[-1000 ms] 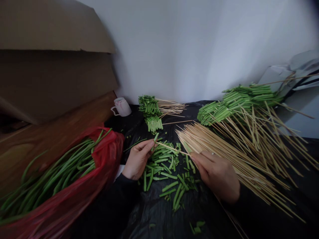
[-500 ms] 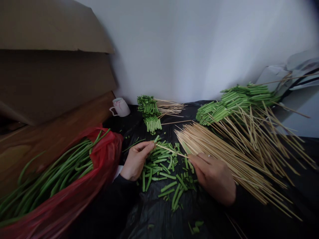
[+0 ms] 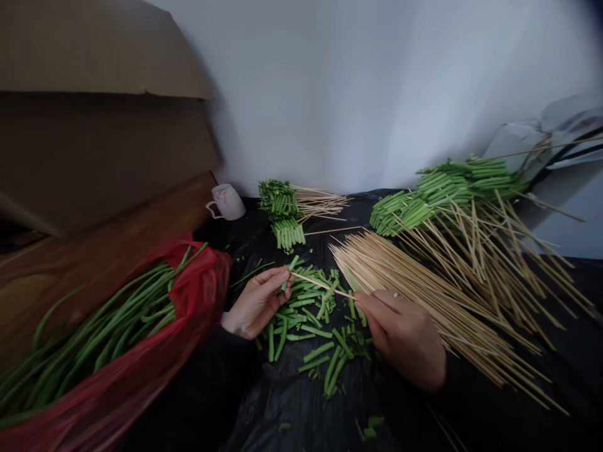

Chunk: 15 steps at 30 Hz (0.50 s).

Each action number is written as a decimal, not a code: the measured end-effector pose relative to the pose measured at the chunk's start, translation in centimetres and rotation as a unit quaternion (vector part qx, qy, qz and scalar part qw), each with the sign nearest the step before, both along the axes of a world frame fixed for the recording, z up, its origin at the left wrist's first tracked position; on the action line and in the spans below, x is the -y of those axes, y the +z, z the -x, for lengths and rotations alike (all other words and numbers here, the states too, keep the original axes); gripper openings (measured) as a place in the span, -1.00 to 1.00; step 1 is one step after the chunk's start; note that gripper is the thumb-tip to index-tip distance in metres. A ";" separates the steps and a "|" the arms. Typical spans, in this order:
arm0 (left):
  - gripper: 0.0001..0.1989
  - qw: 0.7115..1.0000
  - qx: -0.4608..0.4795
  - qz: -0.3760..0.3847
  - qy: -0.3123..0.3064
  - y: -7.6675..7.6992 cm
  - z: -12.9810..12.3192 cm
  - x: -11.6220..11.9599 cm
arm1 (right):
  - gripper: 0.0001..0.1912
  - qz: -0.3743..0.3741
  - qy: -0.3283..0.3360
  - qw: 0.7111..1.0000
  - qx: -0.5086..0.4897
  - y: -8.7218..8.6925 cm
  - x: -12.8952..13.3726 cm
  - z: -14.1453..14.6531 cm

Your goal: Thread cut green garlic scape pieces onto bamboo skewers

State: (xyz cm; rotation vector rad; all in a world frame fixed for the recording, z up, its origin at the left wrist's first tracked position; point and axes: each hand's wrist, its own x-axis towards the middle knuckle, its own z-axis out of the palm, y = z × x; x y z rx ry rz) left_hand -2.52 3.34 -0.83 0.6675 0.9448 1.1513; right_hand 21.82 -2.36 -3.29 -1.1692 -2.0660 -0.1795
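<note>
My left hand (image 3: 258, 301) pinches a short piece of green bean (image 3: 293, 263) between thumb and fingers. Closed round a thin bamboo skewer (image 3: 325, 285), my right hand (image 3: 402, 336) points it leftward. The skewer's tip meets the bean piece at my left fingertips; whether it has gone in I cannot tell. Beneath both hands lies a loose heap of cut bean pieces (image 3: 311, 331) on black plastic sheeting (image 3: 268, 411). Beside my right hand spreads a pile of bare skewers (image 3: 424, 282).
A red plastic bag (image 3: 202, 292) of long beans (image 3: 117, 314) lies left. Skewered beans are stacked at the back (image 3: 285, 207) and at right (image 3: 447, 188). A white mug (image 3: 227, 202) stands near the wall; a cardboard box (image 3: 103, 144) looms at upper left.
My left hand has turned slightly and shifted a little left, so the bean piece shows more upright at its fingertips. The right hand and skewer have hardly moved.
</note>
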 end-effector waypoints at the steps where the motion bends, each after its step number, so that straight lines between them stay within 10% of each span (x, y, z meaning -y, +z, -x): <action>1: -0.84 1.000 -0.002 0.001 -0.001 0.0 0.0 0.0 | -0.74 -0.005 -0.001 1.000 0.002 0.0 0.0 0.1; 15: -0.76 0.999 -0.040 0.008 -0.011 -0.3 -1.1 0.6 | -0.71 -0.086 -0.017 0.993 0.081 -0.2 0.5 0.3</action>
